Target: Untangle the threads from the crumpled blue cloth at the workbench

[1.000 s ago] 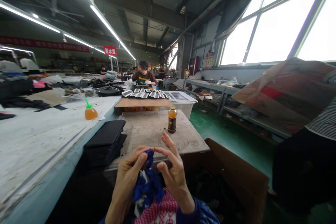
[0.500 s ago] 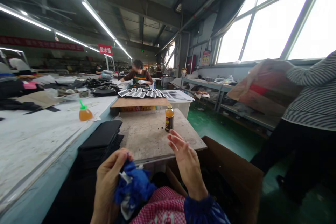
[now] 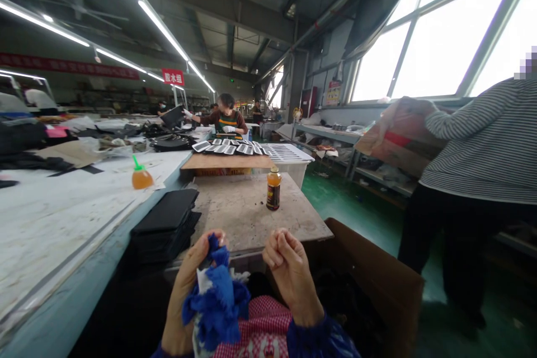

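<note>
My left hand (image 3: pixel 188 291) grips a bunched blue and white cloth (image 3: pixel 218 302) low in the view, thumb and fingers pinching its top. My right hand (image 3: pixel 291 274) is beside it, a little apart, with its fingers curled in and nothing in it. Both hands hover in front of a worn stone-topped table (image 3: pixel 243 212). A small bottle of dark liquid (image 3: pixel 273 189) stands on that table beyond my right hand. A stack of black flat pieces (image 3: pixel 165 224) lies at the table's left edge, near my left hand.
A long white workbench (image 3: pixel 62 207) with an orange squeeze bottle (image 3: pixel 141 176) runs along the left. An open cardboard box (image 3: pixel 377 285) sits to my right. A person in a striped top (image 3: pixel 474 179) stands at right carrying a bag. Another person (image 3: pixel 226 117) works at the far end.
My right hand has pulled away from the cloth and its fingers have curled shut. The left hand keeps the cloth. The person in the striped top has stepped further into view at right.
</note>
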Demonstrator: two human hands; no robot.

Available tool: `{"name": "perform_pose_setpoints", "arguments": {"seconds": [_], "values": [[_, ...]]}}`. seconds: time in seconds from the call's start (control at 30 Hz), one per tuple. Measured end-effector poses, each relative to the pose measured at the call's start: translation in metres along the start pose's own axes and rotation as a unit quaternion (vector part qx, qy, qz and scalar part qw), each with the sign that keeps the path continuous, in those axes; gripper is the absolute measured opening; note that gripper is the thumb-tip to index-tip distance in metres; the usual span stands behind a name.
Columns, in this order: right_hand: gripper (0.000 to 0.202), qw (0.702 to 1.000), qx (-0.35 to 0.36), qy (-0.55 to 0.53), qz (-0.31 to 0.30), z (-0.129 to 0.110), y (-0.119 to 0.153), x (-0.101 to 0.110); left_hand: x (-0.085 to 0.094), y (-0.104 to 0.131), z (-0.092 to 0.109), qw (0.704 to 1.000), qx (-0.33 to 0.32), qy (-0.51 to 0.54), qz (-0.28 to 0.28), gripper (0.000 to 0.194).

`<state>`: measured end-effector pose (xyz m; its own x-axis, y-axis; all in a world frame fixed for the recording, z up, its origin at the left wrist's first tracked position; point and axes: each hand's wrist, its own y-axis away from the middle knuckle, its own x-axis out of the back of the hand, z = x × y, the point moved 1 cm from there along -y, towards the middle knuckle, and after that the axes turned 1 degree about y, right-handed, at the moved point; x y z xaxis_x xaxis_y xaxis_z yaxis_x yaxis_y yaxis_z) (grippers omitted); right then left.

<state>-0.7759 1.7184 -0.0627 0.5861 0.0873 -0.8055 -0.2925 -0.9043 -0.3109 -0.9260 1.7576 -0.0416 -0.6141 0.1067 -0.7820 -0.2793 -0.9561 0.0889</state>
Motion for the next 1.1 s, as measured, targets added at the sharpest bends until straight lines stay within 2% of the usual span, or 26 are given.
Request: {"name": "perform_pose_setpoints", "arguments": {"seconds": [0.13,0.2,0.3,0.4,0.53,0.63,0.7,0.77,0.83,0.9,0.97,1.03,1.1], "values": [[0.038,0.990,0.052,0.134,0.007,0.005,0.005,-0.002,-0.003,-0.007,-0.001,0.981,0.043,0.089,-0.164,0.029],[0.040,0.977,0.080,0.196,0.006,0.007,0.009,-0.001,-0.003,-0.012,-0.004,0.972,0.048,0.109,-0.204,0.028],[0.049,0.963,0.100,0.249,-0.006,0.008,0.014,-0.001,-0.002,-0.018,-0.008,0.962,0.058,0.129,-0.234,0.026],[0.052,0.940,0.127,0.316,0.001,0.007,0.018,-0.007,0.002,-0.023,-0.011,0.960,0.047,0.142,-0.238,0.026],[0.026,0.893,0.150,0.424,-0.024,0.009,0.025,-0.019,0.004,-0.020,-0.014,0.961,0.017,0.117,-0.250,0.028],[0.042,0.894,0.151,0.419,-0.058,0.013,0.031,-0.021,0.003,-0.015,-0.014,0.971,-0.044,0.055,-0.227,0.028],[0.053,0.887,0.142,0.433,-0.074,0.017,0.034,-0.020,0.002,-0.013,-0.014,0.974,-0.116,-0.043,-0.189,0.028],[0.071,0.872,0.123,0.465,-0.093,0.021,0.034,-0.022,0.001,-0.013,-0.016,0.951,-0.216,-0.165,-0.147,0.024],[0.083,0.855,0.111,0.493,-0.119,0.025,0.030,-0.026,0.001,-0.013,-0.018,0.904,-0.328,-0.255,-0.103,0.016],[0.074,0.846,0.097,0.506,-0.135,0.029,0.024,-0.029,0.002,-0.012,-0.020,0.856,-0.409,-0.307,-0.075,0.012],[0.052,0.854,0.079,0.496,-0.137,0.028,0.018,-0.029,0.003,-0.010,-0.019,0.839,-0.426,-0.332,-0.072,0.013],[0.042,0.867,0.054,0.474,-0.140,0.023,0.015,-0.025,0.004,-0.010,-0.015,0.848,-0.397,-0.336,-0.099,0.013],[0.035,0.880,0.024,0.453,-0.138,0.014,0.014,-0.018,0.004,-0.011,-0.010,0.864,-0.347,-0.334,-0.150,0.014]]}}
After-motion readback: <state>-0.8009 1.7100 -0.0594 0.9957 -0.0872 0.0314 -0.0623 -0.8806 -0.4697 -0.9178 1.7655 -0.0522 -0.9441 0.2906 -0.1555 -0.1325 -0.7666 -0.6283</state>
